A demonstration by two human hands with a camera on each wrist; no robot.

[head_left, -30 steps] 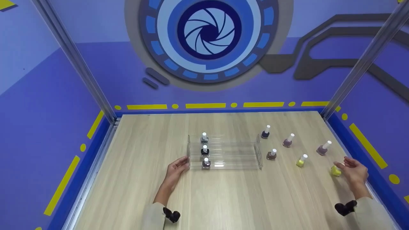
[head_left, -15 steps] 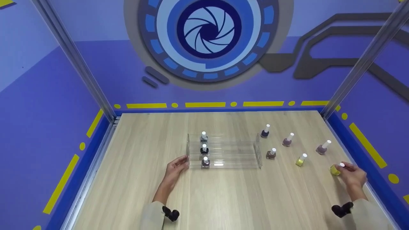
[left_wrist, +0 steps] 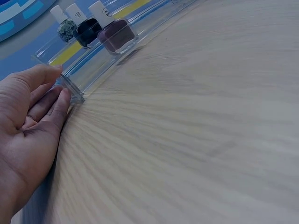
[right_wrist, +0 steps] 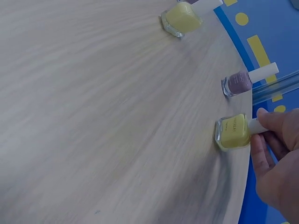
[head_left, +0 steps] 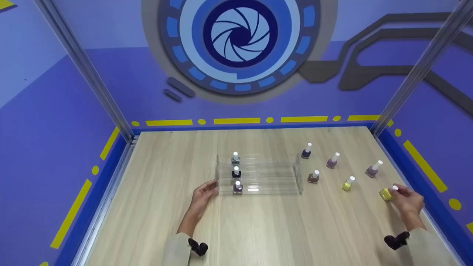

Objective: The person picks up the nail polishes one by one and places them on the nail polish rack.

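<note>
a: as the head view looks down, where is each hand?
b: the left hand (head_left: 202,194) lies flat, fingers straight, against the left end of the clear rack (head_left: 258,176); the right hand (head_left: 408,201) pinches the white cap of a yellow bottle (head_left: 386,193) near the tabletop's (head_left: 258,229) right edge.

a: and the left wrist view?
b: relaxed fingertips (left_wrist: 56,100) touch the rack's (left_wrist: 84,77) corner; three bottles stand on its steps.

a: the right wrist view?
b: that grip is clamped on the cap, the yellow bottle (right_wrist: 232,132) standing on the wood, a mauve bottle (right_wrist: 240,83) near it.
</note>
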